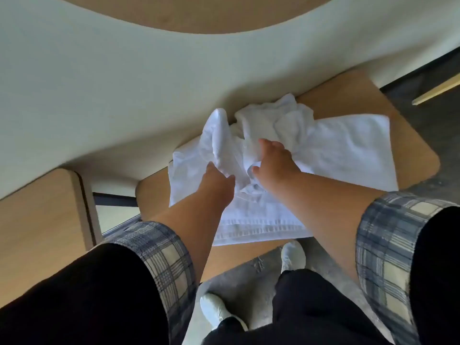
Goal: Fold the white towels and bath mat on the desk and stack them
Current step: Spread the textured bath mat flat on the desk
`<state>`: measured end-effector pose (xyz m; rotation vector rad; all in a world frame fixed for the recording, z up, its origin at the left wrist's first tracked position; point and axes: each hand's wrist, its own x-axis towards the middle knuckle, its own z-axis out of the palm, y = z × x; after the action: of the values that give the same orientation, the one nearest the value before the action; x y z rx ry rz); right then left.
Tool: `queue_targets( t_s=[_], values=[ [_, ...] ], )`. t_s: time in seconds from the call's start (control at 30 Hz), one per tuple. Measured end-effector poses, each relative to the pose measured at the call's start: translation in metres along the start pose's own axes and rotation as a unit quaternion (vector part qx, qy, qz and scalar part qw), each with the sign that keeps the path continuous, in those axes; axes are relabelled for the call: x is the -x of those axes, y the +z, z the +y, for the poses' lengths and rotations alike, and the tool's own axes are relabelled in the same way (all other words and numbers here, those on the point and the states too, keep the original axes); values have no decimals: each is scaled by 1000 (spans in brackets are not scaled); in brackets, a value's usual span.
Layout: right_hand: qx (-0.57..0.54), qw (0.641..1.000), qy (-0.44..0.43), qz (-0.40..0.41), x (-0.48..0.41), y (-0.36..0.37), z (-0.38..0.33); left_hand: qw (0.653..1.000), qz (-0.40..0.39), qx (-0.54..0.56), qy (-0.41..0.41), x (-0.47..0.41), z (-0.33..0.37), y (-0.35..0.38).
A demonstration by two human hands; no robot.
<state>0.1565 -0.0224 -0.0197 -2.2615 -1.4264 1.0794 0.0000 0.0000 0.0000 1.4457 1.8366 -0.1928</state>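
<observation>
Head view, left to right. A wooden cabinet (pixel 37 207) is standing at the far left, apart from the desk (pixel 410 150); the left hand (pixel 217 179), showing beyond a rolled plaid cuff (pixel 161 247), is lying in the crumpled towels (pixel 251 125), its fingers hidden under a raised fold, so whether they are gripping cannot be told; the crumpled towels are sitting heaped at the desk's far edge, against the pale wall (pixel 99 95); the right hand (pixel 273 158) is bunching a fold of the heap between its thumb and curled fingers; a ribbed-border towel (pixel 261 225) is lying flat beneath both forearms at the desk's near edge; a flat towel (pixel 348 150) is lying spread toward the right, touching the heap; white shoes (pixel 214 310) are standing on the grey floor (pixel 249 282) below the desk.
</observation>
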Motion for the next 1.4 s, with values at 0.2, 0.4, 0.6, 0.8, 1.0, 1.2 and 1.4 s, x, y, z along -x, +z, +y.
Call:
queue_targets(
  t_s=[0.2,0.4,0.6,0.8,1.0,1.2,1.4],
  values=[
    [-3,999,-26,-30,-30,23,13,997,51,49,-44,-27,11,19],
    [-146,988,-52,20,-3,19,7,976,156,151,-32,10,22,14],
    [-216,973,-76,25,34,-14,-26,951,197,236,-42,52,46,-34],
    [-251,953,-164,35,57,-58,-77,920,145,363,-5,101,65,-90],
    [-168,941,-285,77,76,-99,-131,897,157,409,52,147,84,-145],
    [-44,947,-317,-4,83,-104,-150,873,228,418,108,173,84,-182],
    [-15,973,-230,-21,59,-87,-160,822,278,478,139,198,63,-198]
  ],
)
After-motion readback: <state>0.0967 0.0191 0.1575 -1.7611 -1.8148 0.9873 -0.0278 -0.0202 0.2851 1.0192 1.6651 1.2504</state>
